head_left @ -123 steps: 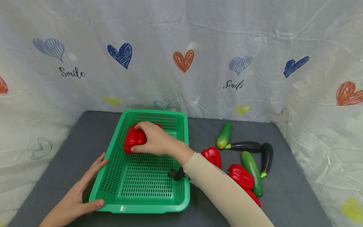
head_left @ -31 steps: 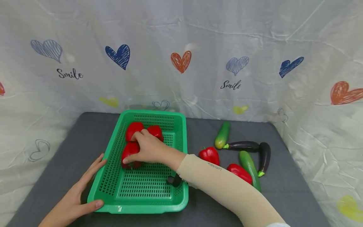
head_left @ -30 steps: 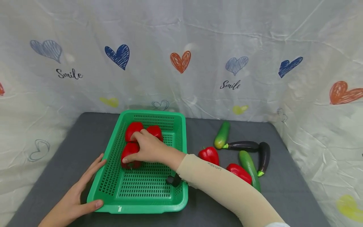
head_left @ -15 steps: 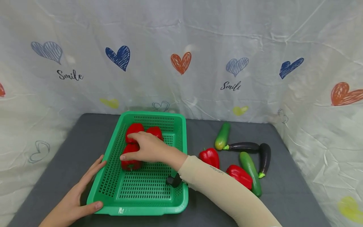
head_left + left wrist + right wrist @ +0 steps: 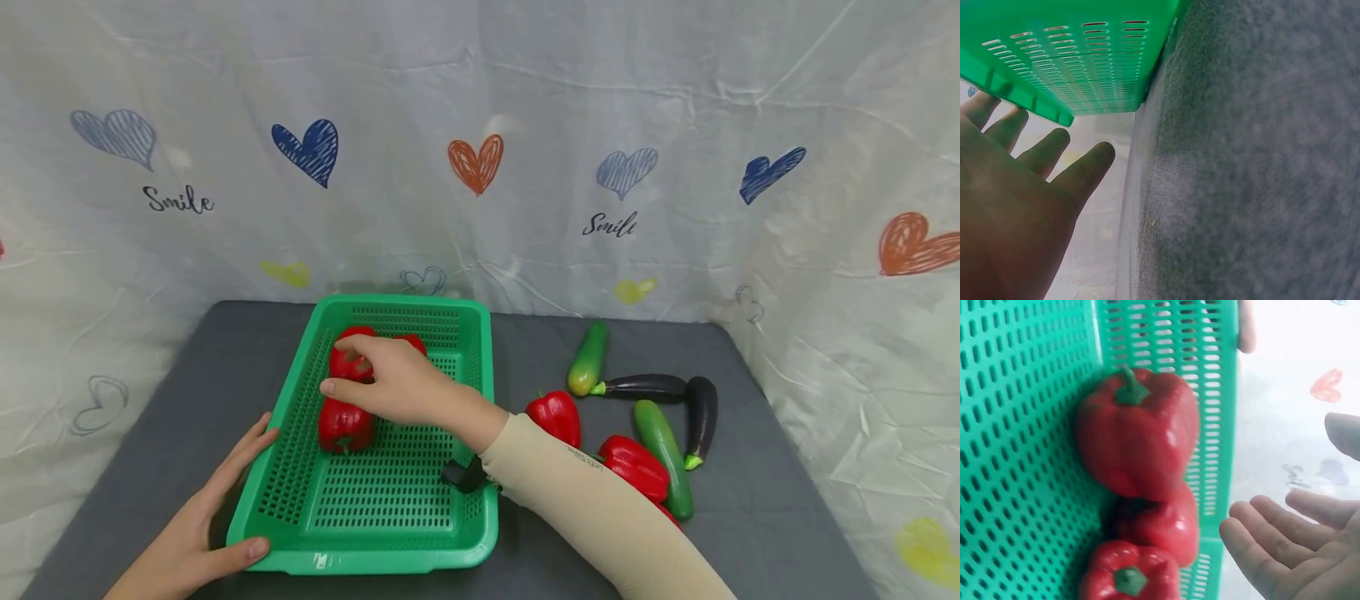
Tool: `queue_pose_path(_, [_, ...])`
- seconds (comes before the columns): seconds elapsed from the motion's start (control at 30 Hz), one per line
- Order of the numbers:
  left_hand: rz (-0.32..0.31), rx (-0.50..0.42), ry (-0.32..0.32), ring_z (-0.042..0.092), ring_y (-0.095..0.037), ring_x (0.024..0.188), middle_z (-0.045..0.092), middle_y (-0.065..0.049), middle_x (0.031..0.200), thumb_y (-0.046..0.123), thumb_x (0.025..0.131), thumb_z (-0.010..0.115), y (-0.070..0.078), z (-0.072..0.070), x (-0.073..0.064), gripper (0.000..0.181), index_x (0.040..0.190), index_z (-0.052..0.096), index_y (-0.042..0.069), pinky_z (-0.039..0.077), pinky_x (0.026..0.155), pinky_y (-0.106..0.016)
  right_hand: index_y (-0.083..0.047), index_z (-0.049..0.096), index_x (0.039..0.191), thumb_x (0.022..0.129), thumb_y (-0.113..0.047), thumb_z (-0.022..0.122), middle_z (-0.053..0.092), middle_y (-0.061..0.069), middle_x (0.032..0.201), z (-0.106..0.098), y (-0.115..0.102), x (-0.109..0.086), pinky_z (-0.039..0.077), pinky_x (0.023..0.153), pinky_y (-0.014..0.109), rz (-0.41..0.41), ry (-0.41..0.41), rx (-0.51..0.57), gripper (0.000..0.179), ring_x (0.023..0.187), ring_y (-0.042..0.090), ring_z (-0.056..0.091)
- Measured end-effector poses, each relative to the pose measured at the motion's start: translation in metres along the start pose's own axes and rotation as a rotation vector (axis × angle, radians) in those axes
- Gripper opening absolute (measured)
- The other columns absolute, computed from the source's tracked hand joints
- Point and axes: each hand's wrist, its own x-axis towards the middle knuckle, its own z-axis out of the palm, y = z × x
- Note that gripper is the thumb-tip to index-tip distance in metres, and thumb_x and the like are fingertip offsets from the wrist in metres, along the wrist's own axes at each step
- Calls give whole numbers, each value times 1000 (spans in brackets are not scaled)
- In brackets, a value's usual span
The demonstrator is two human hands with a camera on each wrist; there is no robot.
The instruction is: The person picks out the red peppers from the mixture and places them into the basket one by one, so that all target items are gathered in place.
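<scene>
A green perforated plastic basket (image 5: 375, 560) sits at left centre in the head view. Inside are three red bell peppers: a near one (image 5: 345, 432), a back-left one (image 5: 343, 363) and a back-right one (image 5: 415, 341) mostly behind my right hand (image 5: 408, 383). That hand hovers over them, thumb and fingers apart, nothing between them. From the right wrist, its palm (image 5: 1310, 550) appears beside the basket's wall, away from the nearest bell pepper (image 5: 1141, 437). My left hand (image 5: 197, 521) rests against the basket's left side, its thumb at the front-left corner and fingers extended along the rim.
Right of the basket lie more red bell peppers (image 5: 555, 416), one partly hidden by the right sleeve (image 5: 600, 500). Two eggplants (image 5: 647, 387), a cucumber (image 5: 664, 458) and a yellow-tipped green vegetable (image 5: 589, 360) are on the grey cloth (image 5: 757, 500). A printed curtain (image 5: 540, 75) hangs behind.
Earlier, my right hand gripped a red bell pepper in the basket. That pepper now sits at the near left, and the hand has let go and lifted off. My left hand stays at the basket.
</scene>
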Motion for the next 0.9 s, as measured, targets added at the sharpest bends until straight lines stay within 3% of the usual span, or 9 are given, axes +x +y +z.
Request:
queue_pose_path(0.23, [1,-18,-12,7,-6,165,7,-12,183,-1,88,78,1,0,2,105,176,22,15,19,109,-7,-11,54,159,107,-43,70,67,-3,138,-14,-11,-9,56,99,26,-38,71,110,63,120,11,67])
queue_pose_path(0.37, [-4,-12,-9,7,-6,165,7,-12,183,0,88,78,2,-1,2,105,176,23,16,18,109,-7,-12,54,158,107,-43,69,67,-3,137,-23,-15,-16,56,99,28,-53,109,121,62,119,11,67])
queue_pose_path(0.67, [-2,-5,-8,6,-6,165,7,-11,183,3,88,78,-1,2,3,104,176,23,17,16,108,-7,-17,54,160,107,-41,70,62,-5,147,-43,-11,-46,57,100,37,1,218,158,60,119,8,67])
queue_pose_path(0.9, [11,20,6,5,-10,166,8,-12,183,4,87,79,-1,1,3,105,176,24,16,11,109,-10,-19,55,159,108,-40,69,61,-8,147,-54,-5,-68,55,102,35,25,304,164,57,123,12,68])
